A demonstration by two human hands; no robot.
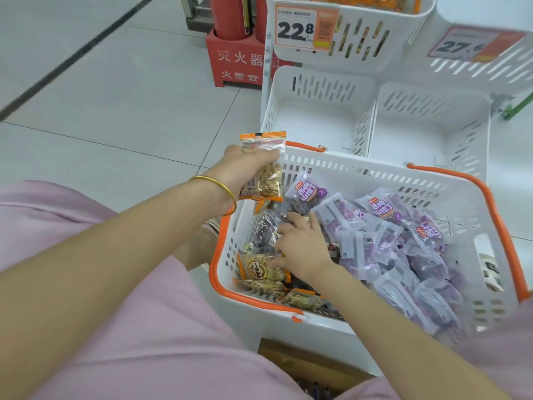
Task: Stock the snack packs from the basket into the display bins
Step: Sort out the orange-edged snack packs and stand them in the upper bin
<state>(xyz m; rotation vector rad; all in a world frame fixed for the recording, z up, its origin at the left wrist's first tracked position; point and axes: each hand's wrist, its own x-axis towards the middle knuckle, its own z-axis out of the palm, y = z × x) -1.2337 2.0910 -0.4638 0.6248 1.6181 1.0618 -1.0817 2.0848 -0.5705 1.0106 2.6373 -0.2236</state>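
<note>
Over the near-left corner of the basket [450,180] I see the left hand [245,171] raised, fingers curled tight around a bunch of orange-edged snack packs [264,174]; the clear pack faces show pale brown contents. A gold bangle [219,189] sits on that wrist.

Right hand [302,249] is down inside the basket, palm down, fingers spread and resting on the packs at the left side. Fingertips touch an orange-trimmed pack [259,269] with a round dark logo; I cannot tell whether it is pinched or only touched.

Basket: white, slotted walls, orange handles folded down along the rim. Left portion holds orange-trimmed and dark packs [262,235]; the right and middle portions are heaped with purple packs [403,255], some label up, some barcode up.

Just beyond the basket stand two white lower display bins: left bin [317,90] and right bin [432,105], side by side. Above them, upper bins carry price tags reading 22.8 [305,28] and a blurred 27-something [473,44]. The upper left bin [346,33] holds orange-wrapped goods.

Red fire extinguisher stand [233,62] sits on the tiled floor [115,96], left of the bins. Pink clothing [115,327] fills the lower left of view.
</note>
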